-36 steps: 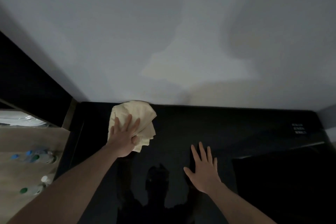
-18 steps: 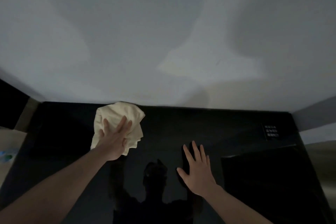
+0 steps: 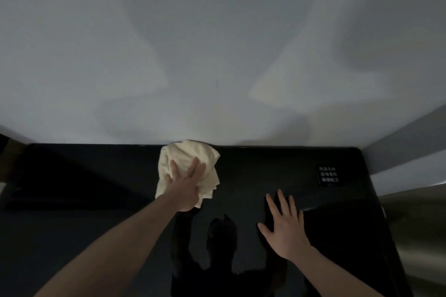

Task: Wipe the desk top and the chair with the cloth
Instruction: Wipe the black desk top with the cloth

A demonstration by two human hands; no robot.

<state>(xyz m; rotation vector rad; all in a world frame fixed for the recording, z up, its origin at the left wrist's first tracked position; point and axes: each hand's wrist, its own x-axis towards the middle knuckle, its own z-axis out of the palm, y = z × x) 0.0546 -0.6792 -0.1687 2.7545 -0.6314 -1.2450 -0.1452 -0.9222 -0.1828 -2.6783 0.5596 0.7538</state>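
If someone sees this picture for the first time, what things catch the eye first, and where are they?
The pale crumpled cloth stands out most, at the back edge of the glossy black desk top against the grey wall, with the left hand pressing flat on it. The right hand rests open on the desk nearer the person, and a small white-lettered label sits at back right.

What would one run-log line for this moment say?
step: wiping desk top | left hand: presses cloth by wall | right hand: flat on desk
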